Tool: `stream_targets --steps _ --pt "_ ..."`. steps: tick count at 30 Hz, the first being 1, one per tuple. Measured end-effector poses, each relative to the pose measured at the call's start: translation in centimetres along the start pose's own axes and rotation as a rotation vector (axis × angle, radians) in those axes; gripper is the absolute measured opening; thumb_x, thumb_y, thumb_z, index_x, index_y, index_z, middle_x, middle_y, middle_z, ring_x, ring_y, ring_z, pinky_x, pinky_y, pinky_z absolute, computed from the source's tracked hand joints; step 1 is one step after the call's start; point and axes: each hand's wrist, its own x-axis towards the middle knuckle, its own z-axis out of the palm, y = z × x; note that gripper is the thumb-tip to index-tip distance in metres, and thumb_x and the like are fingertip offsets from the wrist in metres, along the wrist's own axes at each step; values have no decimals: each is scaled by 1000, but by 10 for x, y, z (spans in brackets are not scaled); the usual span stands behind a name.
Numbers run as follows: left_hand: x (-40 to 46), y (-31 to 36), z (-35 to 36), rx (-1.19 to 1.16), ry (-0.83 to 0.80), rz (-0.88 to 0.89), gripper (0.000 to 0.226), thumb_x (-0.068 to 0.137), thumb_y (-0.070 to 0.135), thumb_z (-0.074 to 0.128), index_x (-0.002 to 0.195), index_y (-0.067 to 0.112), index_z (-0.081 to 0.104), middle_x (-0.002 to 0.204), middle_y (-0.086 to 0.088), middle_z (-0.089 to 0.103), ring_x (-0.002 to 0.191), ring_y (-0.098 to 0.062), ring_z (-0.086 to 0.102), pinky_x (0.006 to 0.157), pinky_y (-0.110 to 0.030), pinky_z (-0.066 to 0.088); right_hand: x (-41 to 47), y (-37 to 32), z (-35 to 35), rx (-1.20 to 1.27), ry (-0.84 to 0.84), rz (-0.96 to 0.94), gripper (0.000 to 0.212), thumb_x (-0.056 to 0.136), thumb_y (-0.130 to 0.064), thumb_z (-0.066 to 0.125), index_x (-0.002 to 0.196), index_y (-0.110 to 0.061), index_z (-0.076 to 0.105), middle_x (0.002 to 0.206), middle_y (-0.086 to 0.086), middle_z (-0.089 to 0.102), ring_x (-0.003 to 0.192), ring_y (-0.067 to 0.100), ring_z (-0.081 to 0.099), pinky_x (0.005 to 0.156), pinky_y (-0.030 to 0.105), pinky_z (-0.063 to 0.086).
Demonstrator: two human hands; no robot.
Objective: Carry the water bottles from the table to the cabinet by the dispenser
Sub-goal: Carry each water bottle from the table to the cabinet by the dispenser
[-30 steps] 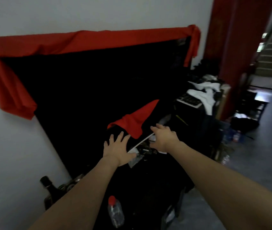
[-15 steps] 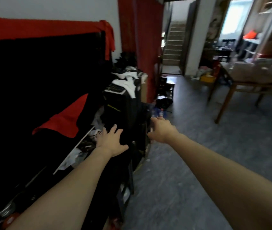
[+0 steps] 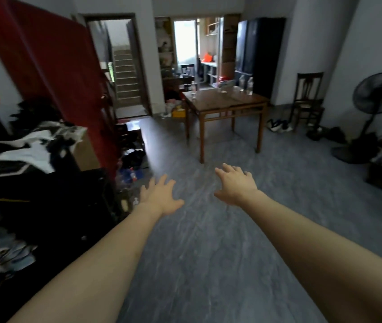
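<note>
A brown wooden table stands across the room, ahead of me. On its far right stand clear water bottles, and a single small bottle stands near its left edge. Both my arms reach forward over the grey floor, well short of the table. My left hand is spread with straight fingers and holds nothing. My right hand is likewise spread and empty. No dispenser or cabinet beside one can be made out.
Dark cluttered furniture with clothes lines the left side beside a red curtain. Loose bottles lie on the floor there. A standing fan and a chair stand at the right. A stairway doorway opens at the back.
The view has swung right, from the black cloth-draped furniture by the wall to the open room with the table. Both hands stayed spread and empty.
</note>
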Motion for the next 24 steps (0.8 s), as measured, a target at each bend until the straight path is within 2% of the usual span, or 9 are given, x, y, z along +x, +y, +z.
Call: stream_targets --steps 4,7,11,17,24 --pt "26 75 -3 44 9 118 77 94 60 51 159 31 22 171 0 4 156 -30 8 123 -52 19 -5 77 -4 15 7 132 76 89 -52 55 153 -27 22 163 2 11 147 30 16 115 54 22" --pt "44 115 -6 68 27 165 78 93 62 51 159 32 22 171 1 3 156 -31 8 121 -56 22 -10 121 -4 26 21 225 79 90 -54 53 154 -27 17 164 3 4 149 32 9 116 55 20" --pt "58 162 -9 87 -11 219 77 95 60 49 160 32 18 171 2 -4 156 -35 3 121 -62 17 -21 169 -6 11 9 319 86 87 -53 60 155 -28 14 164 1 1 150 31 6 117 55 16" --pt "79 217 -2 72 -32 312 74 96 57 51 159 32 22 171 3 -3 156 -34 2 123 -60 11 -37 219 -11 0 13 428 87 84 -53 63 153 -29 17 164 2 5 149 32 10 116 55 19" --pt "107 251 -5 37 -15 352 72 95 57 51 157 30 26 171 3 0 156 -31 6 123 -58 13 -19 248 -22 8 23 448 87 84 -53 63 154 -29 17 164 3 9 148 30 14 116 55 22"
